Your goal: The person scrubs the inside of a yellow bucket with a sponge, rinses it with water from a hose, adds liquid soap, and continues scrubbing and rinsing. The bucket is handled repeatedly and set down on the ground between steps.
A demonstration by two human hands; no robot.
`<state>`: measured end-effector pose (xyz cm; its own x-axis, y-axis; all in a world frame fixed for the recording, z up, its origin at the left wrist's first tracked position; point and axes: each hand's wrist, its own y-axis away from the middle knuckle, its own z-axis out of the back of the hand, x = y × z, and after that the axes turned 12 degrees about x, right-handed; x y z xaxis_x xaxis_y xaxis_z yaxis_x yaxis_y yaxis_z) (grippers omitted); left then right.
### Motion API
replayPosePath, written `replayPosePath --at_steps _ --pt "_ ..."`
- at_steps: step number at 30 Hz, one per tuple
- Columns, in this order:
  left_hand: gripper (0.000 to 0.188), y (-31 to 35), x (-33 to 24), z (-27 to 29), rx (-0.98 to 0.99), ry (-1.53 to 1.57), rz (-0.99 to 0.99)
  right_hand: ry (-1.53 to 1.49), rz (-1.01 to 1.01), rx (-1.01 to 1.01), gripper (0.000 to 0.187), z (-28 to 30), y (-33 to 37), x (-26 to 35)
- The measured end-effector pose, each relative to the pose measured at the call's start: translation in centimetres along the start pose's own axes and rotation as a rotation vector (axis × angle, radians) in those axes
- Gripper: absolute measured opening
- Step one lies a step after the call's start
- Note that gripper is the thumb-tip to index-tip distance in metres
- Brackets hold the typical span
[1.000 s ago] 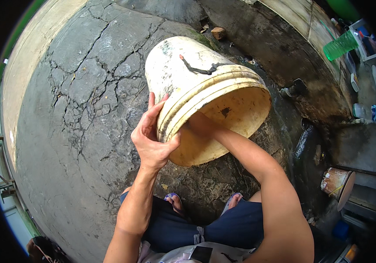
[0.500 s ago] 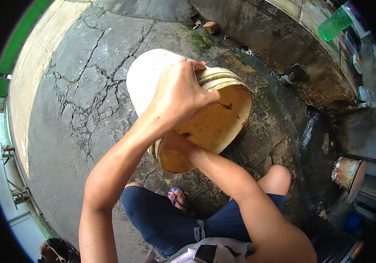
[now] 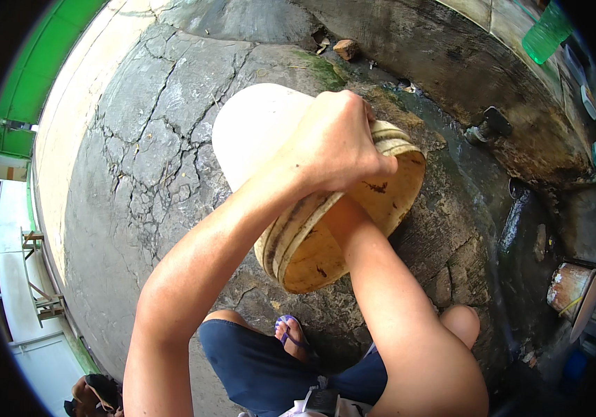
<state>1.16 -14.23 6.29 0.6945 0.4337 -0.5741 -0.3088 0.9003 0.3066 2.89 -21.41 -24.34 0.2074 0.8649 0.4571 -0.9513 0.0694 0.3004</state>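
Note:
A white plastic bucket (image 3: pixel 259 128) lies tilted on its side in front of me, its mouth turned toward the right and toward me. Its inner wall is yellowed, with brown stains. My left hand (image 3: pixel 339 142) is closed over the bucket's ridged rim, thumb toward the mouth. My right forearm (image 3: pixel 374 250) reaches into the mouth. The right hand itself is hidden inside, so what it touches or holds cannot be seen.
Cracked wet concrete (image 3: pixel 152 153) lies around the bucket. To the right are a pipe end (image 3: pixel 496 121), a stained round container (image 3: pixel 571 292) and a green plastic bottle (image 3: pixel 546 35). A brick piece (image 3: pixel 346 49) rests by the far ledge. My sandalled foot (image 3: pixel 291 333) is close below.
The bucket and my left hand have shifted slightly right and nearer in the view. My right forearm has swung steeper and reaches deeper into the bucket.

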Motion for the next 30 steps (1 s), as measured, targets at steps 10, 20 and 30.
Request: replayPosePath --at_steps 10,20,30 --pt "0.042 -0.4 0.3 -0.5 0.115 -0.014 -0.02 -0.174 0.527 0.233 0.036 -2.7 10.4 4.5" --pt "0.04 -1.7 -1.3 -4.5 0.246 -0.12 -0.1 -0.905 0.298 0.057 0.038 -8.0 16.9 9.8" --pt "0.039 -4.0 -2.2 -4.2 0.168 -0.146 -0.03 -0.251 0.253 0.158 0.049 -6.3 22.8 1.8"
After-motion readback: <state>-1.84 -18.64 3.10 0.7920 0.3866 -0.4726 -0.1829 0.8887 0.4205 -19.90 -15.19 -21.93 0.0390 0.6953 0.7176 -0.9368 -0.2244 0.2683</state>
